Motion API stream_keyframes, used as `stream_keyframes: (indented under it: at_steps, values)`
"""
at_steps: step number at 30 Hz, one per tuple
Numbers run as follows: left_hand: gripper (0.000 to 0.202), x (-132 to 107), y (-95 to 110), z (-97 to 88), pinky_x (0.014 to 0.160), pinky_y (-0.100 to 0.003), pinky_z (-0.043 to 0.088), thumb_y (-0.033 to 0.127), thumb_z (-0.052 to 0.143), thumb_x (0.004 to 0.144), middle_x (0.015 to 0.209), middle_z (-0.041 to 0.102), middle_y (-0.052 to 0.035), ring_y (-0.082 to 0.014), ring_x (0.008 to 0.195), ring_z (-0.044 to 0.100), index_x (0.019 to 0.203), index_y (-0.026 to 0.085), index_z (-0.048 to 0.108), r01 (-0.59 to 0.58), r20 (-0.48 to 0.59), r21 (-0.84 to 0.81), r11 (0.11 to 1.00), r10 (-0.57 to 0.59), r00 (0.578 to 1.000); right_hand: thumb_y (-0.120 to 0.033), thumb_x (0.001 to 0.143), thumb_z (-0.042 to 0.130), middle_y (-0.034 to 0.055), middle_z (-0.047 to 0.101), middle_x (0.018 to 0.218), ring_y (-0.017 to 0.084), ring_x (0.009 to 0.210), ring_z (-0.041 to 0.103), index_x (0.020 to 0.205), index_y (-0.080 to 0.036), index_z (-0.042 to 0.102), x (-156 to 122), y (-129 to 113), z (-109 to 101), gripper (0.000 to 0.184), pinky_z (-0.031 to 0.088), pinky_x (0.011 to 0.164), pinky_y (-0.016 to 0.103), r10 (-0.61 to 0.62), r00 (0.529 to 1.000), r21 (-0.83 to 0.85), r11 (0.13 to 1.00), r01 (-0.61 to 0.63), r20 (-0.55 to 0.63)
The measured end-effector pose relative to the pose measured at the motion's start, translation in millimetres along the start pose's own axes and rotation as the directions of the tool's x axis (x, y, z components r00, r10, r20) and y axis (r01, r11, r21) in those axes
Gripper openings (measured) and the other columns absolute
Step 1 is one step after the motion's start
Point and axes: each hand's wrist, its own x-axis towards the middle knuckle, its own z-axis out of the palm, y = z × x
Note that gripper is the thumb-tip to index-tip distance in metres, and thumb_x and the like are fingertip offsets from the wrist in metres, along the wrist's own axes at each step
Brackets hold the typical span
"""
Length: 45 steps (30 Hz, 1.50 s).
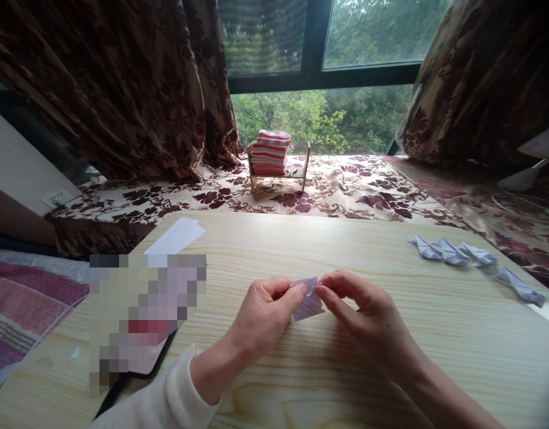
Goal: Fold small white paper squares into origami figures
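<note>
Above the middle of the wooden table, a small piece of folded paper (309, 307) is held between my two hands. My left hand (269, 310) pinches its upper left part between thumb and fingers. At its upper right corner, the thumb and index finger of my right hand (361, 304) close on the edge. A pointed flap shows at the top, and the lower part hangs free below my fingertips. The paper's far side is hidden from me.
Several folded paper shapes (453, 252) lie in a row at the table's right. White paper sheets (176, 237) rest at the back left, beside a partly blurred flat device (151, 357). Past the table (274, 244), a small rack (304, 173) holds folded striped cloths (269, 156).
</note>
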Motion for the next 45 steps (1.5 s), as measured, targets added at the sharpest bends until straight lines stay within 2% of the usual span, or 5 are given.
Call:
stream_keyframes:
  at_steps: [15,21,29,36,45]
  values:
    - [0.027,-2,-3,4.9,0.066,-0.025,0.040,0.028,0.056,0.083,0.073,0.062,-0.0049,-0.0158,0.074,0.054,0.067,0.011,0.069,-0.076,-0.024,0.044,0.996,0.077,0.997,-0.032,0.084,0.056,0.0029,0.058,0.080,0.014,0.067,0.056,0.076,-0.018,0.056,1,-1,3,0.016,0.046,0.060,0.026,0.136,0.991,0.225,0.965,-0.137,0.019]
    - [0.015,-5,-4,13.0,0.060,-0.023,0.041,0.025,0.064,0.074,0.069,0.062,-0.0025,-0.0133,0.066,0.054,0.074,0.011,0.071,0.016,-0.090,-0.072,0.997,-0.023,0.996,-0.035,0.081,0.059,0.0030,0.060,0.079,0.014,0.068,0.058,0.074,-0.018,0.058,1,-3,3,0.018,0.047,0.061,0.026,0.171,0.985,0.264,0.949,-0.170,0.020]
    - [0.017,-5,-3,14.1,0.062,-0.024,0.042,0.026,0.067,0.072,0.068,0.066,-0.0033,-0.0143,0.066,0.057,0.076,0.010,0.073,0.074,-0.105,-0.161,0.984,-0.092,0.990,-0.033,0.081,0.059,0.0037,0.058,0.082,0.014,0.070,0.057,0.071,-0.018,0.058,3,-8,2,0.018,0.047,0.059,0.025,0.151,0.988,0.292,0.944,-0.153,0.030]
    - [0.016,-4,-1,14.0,0.063,-0.023,0.042,0.024,0.068,0.070,0.067,0.068,-0.0035,-0.0126,0.065,0.056,0.075,0.010,0.074,0.091,-0.107,-0.211,0.973,-0.116,0.987,-0.038,0.079,0.059,0.0024,0.063,0.079,0.015,0.070,0.059,0.085,-0.018,0.062,4,-10,-4,0.021,0.048,0.062,0.025,0.291,0.949,0.327,0.891,-0.315,0.120]
    - [0.019,-2,0,11.9,0.069,-0.027,0.044,0.026,0.071,0.066,0.069,0.070,-0.0047,-0.0153,0.068,0.059,0.076,0.011,0.075,0.134,-0.077,-0.320,0.938,-0.167,0.983,-0.041,0.082,0.053,-0.0001,0.057,0.063,0.013,0.061,0.053,0.070,-0.017,0.061,8,-20,-8,0.028,0.045,0.056,0.023,0.224,0.966,0.262,0.931,-0.252,0.132]
